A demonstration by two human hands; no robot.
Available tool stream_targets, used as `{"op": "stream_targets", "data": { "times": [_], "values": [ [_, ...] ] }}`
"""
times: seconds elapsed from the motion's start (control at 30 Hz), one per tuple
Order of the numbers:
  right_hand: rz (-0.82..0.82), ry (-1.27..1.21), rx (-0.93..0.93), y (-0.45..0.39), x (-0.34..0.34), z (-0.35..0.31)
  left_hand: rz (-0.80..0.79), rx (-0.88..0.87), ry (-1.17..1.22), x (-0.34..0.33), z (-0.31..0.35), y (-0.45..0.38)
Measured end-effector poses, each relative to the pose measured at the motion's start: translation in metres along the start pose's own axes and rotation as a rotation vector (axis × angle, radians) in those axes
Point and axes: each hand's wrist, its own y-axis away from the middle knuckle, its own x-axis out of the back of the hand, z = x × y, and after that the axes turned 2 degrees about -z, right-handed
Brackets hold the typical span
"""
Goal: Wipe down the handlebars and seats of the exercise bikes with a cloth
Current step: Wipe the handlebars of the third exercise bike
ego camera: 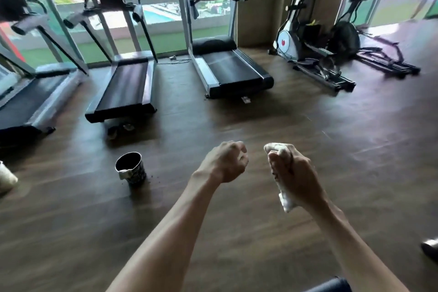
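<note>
My right hand (296, 173) grips a bunched white cloth (285, 201); cloth shows above the fist and hangs out below it. My left hand (225, 161) is curled into a fist beside it, a small gap apart, and holds nothing I can make out. Both arms reach forward over the wooden floor. Two elliptical-style exercise machines stand far off at the back right: a white one (291, 40) and a dark one (348, 38). Neither hand is near them.
Three treadmills (227, 69) (125, 87) (30, 97) line the windows at the back. A dark cup (131, 168) stands on the floor left of my left hand. A white object (6, 179) sits at the left edge, a dark one (430, 248) at the right edge.
</note>
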Motion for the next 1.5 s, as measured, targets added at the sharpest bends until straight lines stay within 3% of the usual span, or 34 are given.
{"op": "stream_targets", "data": {
  "times": [0.33, 0.6, 1.0, 1.5],
  "values": [
    [0.218, 0.148, -0.041, -0.132, 0.058, 0.076, -0.110, -0.310, -0.007, 0.001, 0.051, -0.224],
    [0.506, 0.267, -0.202, -0.183, 0.128, 0.128, -0.271, -0.663, -0.107, -0.022, 0.150, -0.374],
    [0.759, 0.459, -0.430, -0.190, 0.255, 0.232, -0.535, -1.006, -0.138, -0.124, 0.352, -0.481],
    [1.088, 0.732, -0.603, -0.182, 0.416, 0.305, -0.677, -1.441, -0.080, -0.219, 0.597, -0.535]
  ]
}}
